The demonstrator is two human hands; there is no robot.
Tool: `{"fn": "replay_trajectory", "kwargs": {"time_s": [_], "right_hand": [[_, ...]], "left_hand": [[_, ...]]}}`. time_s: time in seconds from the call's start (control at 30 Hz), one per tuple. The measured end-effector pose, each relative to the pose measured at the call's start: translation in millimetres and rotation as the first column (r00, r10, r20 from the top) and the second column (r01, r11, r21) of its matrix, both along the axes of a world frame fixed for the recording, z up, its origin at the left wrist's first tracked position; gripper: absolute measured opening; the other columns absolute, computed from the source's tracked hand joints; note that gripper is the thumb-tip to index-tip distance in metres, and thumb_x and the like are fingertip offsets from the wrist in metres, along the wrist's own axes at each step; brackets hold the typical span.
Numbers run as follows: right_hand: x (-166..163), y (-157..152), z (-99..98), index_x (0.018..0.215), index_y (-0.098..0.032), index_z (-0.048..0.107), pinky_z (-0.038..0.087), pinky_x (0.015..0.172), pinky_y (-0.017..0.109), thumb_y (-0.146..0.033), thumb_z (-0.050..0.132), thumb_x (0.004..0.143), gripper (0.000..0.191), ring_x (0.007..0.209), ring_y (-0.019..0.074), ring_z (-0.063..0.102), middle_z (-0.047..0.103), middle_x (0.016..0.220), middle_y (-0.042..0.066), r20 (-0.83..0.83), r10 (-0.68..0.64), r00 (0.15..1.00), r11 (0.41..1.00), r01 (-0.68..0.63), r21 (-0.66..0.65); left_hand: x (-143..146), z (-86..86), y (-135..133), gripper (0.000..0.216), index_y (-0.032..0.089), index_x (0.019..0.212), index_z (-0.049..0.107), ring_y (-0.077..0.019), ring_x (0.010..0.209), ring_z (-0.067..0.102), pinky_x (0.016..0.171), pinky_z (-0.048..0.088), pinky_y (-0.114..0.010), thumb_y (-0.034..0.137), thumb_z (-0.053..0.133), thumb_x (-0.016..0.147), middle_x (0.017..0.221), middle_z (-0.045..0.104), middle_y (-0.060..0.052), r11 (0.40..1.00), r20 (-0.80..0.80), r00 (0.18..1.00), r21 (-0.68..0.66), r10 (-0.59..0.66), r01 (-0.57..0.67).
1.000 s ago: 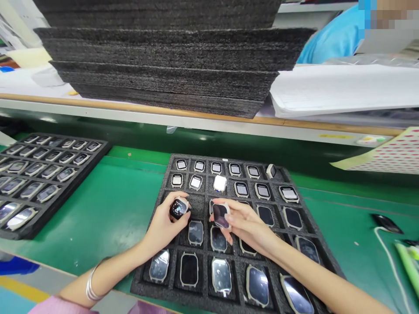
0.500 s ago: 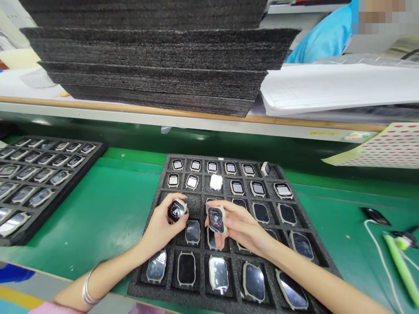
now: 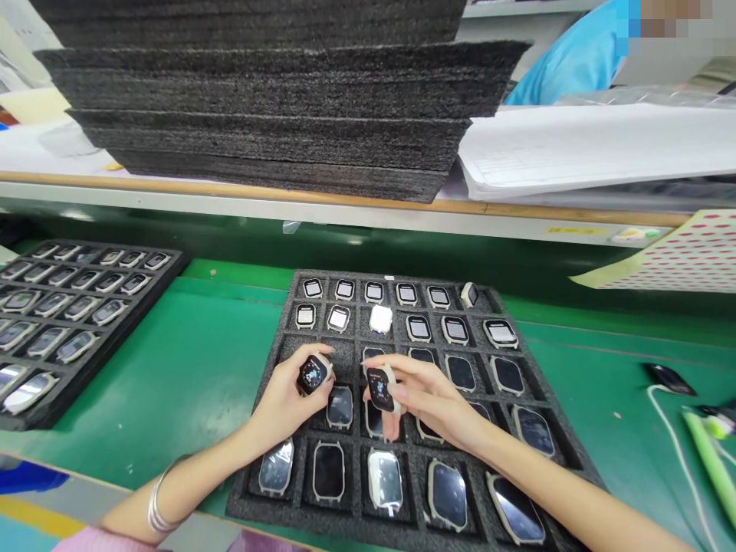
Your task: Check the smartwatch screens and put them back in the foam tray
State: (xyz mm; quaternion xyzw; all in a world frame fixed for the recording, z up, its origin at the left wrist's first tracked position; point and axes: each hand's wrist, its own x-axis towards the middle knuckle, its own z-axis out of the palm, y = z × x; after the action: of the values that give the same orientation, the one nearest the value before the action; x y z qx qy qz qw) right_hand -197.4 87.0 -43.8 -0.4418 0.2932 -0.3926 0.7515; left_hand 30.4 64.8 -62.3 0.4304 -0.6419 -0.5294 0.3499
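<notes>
My left hand (image 3: 290, 386) is closed around a smartwatch case (image 3: 313, 373) without a strap, its dark screen lit with a small picture and facing up. A second smartwatch case (image 3: 380, 388), lit in a similar way, is held between the thumb and fingers of my right hand (image 3: 422, 391). Both hands are above a black foam tray (image 3: 339, 350) with rows of square pockets. In the back two rows lie watches with pale lit screens, such as one watch (image 3: 455, 330). The nearer rows hold watches with dark screens, such as one watch (image 3: 328, 470); my right hand and forearm hide some.
At the left, another foam tray (image 3: 54, 406) full of watches lies on the green table (image 3: 143, 368). A tall stack of black foam sheets (image 3: 276, 100) and papers (image 3: 575, 153) sit on the shelf. A white cable (image 3: 670, 429) runs at the right. Behind is a person's blue sleeve (image 3: 569, 57).
Both hands keep their watches over the tray with almost the same grip. The whole scene shifts slightly in view; nothing has been put down or picked up.
</notes>
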Motion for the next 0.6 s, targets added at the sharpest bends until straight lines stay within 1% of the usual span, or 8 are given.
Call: {"fn": "replay_trajectory", "kwargs": {"time_s": [0.13, 0.27, 0.43, 0.6], "right_hand": [[-0.3, -0.5, -0.3, 0.122, -0.014, 0.054, 0.057, 0.054, 0.027, -0.035, 0.064, 0.089, 0.039, 0.059, 0.0187, 0.068, 0.066, 0.092, 0.011, -0.005, 0.009, 1.000, 1.000, -0.009, -0.006], [0.0, -1.0, -1.1, 0.122, -0.014, 0.053, 0.057, 0.055, 0.028, -0.034, 0.063, 0.090, 0.039, 0.060, 0.0191, 0.069, 0.065, 0.093, 0.011, -0.006, 0.025, 1.000, 1.000, -0.025, 0.004], [1.2, -1.0, -2.6, 0.123, -0.015, 0.054, 0.058, 0.055, 0.028, -0.035, 0.065, 0.089, 0.040, 0.062, 0.0190, 0.069, 0.064, 0.095, 0.010, -0.011, 0.010, 1.000, 1.000, -0.010, 0.011], [1.6, -0.1, -2.8, 0.121, -0.014, 0.055, 0.058, 0.054, 0.027, -0.036, 0.066, 0.088, 0.041, 0.060, 0.0180, 0.068, 0.064, 0.094, 0.010, -0.044, -0.018, 0.999, 1.000, 0.019, 0.014]], "left_hand": [[0.2, 1.2, 0.3, 0.037, 0.021, 0.116, 0.050, -0.0145, 0.078, 0.055, 0.075, 0.043, -0.024, 0.013, 0.055, 0.080, 0.084, 0.059, 0.001, 1.000, 0.008, 1.000, -0.007, -0.002, 0.002], [-0.3, 2.8, 2.2, 0.036, 0.022, 0.116, 0.052, -0.0142, 0.074, 0.054, 0.071, 0.043, -0.023, 0.015, 0.056, 0.081, 0.082, 0.059, 0.002, 0.999, 0.056, 0.998, -0.013, -0.031, 0.032], [0.3, 4.0, 2.1, 0.037, 0.022, 0.118, 0.049, -0.0145, 0.079, 0.054, 0.075, 0.043, -0.024, 0.016, 0.056, 0.082, 0.086, 0.058, 0.001, 0.999, -0.007, 1.000, -0.042, -0.019, 0.019], [1.6, 4.5, 1.2, 0.036, 0.021, 0.116, 0.051, -0.0148, 0.076, 0.054, 0.074, 0.043, -0.025, 0.015, 0.055, 0.081, 0.083, 0.058, 0.000, 0.999, 0.028, 0.999, -0.040, -0.018, 0.019]]}}
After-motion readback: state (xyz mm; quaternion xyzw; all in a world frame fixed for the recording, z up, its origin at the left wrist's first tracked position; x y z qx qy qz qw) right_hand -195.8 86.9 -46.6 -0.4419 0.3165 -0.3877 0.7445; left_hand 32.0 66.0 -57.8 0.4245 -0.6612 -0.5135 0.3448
